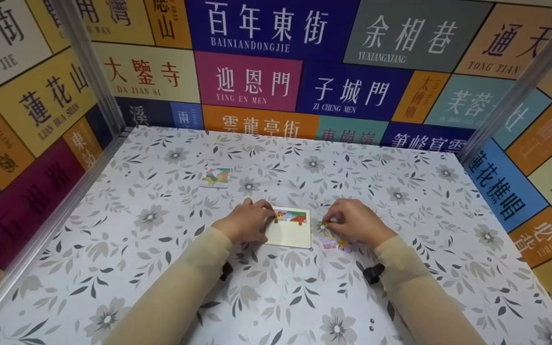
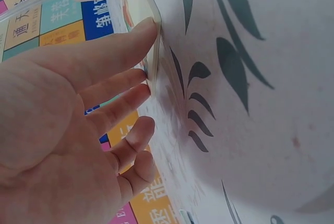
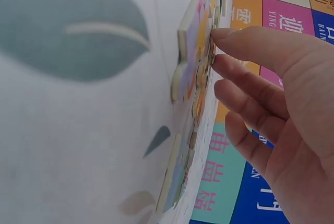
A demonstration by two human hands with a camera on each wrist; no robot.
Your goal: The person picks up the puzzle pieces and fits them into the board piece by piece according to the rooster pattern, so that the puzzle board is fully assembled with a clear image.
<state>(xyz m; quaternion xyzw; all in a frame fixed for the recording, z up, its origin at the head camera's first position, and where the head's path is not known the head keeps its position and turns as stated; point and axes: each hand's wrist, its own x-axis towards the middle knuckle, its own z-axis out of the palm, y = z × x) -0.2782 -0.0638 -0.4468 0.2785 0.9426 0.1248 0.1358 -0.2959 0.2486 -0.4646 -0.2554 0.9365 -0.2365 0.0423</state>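
left grip [image 1: 248,222] holding puzzle board [image 1: 289,236], right grip [image 1: 355,221] seemingly pinching small piece [image 1: 323,224], loose pieces [image 1: 329,243] just beside

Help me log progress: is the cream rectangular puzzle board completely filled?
No, the cream rectangular puzzle board has colourful puzzle pieces along its far side, but its near part is bare.

The left hand [image 1: 245,222] hides some of the puzzle board [image 1: 289,235] at left — the far card [image 1: 216,178] is blurred.
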